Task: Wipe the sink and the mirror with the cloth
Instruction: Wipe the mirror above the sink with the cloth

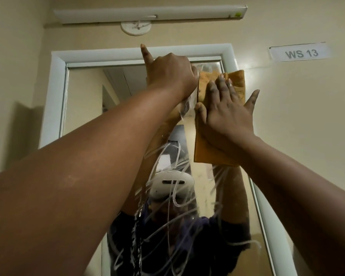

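Orange cloth (220,124) pressed flat against the upper right part of the mirror (84,100), under the right hand (225,114). Palm and straight, spread fingers lying on the cloth, nothing curled round it; thumb stretched out to the right, beyond the cloth edge. Cloth reaching above the fingertips and hanging below the wrist, its top corner overlapping the white mirror frame (56,92).

Left hand (170,73) just beside the cloth, at its left edge, closed round a clear plastic item (185,105), too hidden to identify; index finger pointing up over the top of the frame. Whitish streaks across the glass lower down.

On the wall to the right, a paper label (300,52) reading "WS 13". Above the mirror, a long white light fitting (149,13) and a round white wall plate (135,27).

Both forearms raised, reaching up and forward, left crossing toward the right.
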